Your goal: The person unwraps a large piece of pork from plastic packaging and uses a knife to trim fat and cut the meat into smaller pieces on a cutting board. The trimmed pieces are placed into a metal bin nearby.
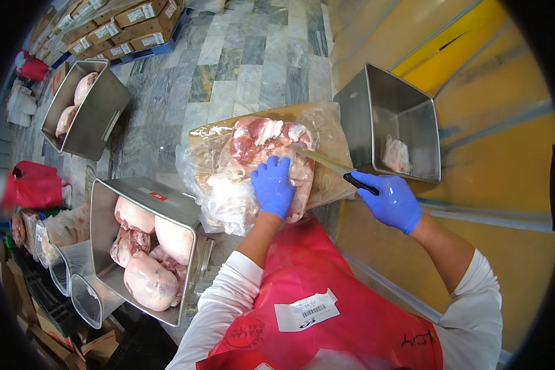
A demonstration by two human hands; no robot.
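In front of me a large piece of raw meat [246, 148], with pale skin and red flesh, lies on clear plastic over a brown cardboard box [327, 179]. My left hand [272, 187], in a blue glove, rests on the meat with its fingers spread. Crumpled plastic film [225, 200] bunches just left of that hand. My right hand [390, 200], gloved in blue too, grips the black handle of a knife [327, 161]. The blade points left over the meat, its tip at the meat's upper right part.
At right stands a deep metal bin [382, 98] with a small wrapped piece [396, 154] inside. Another metal bin [194, 271] at left holds several large meat pieces; a third [98, 132] stands farther off. Stacked cartons [132, 28] sit on a blue pallet. A person in red [37, 185] is at far left.
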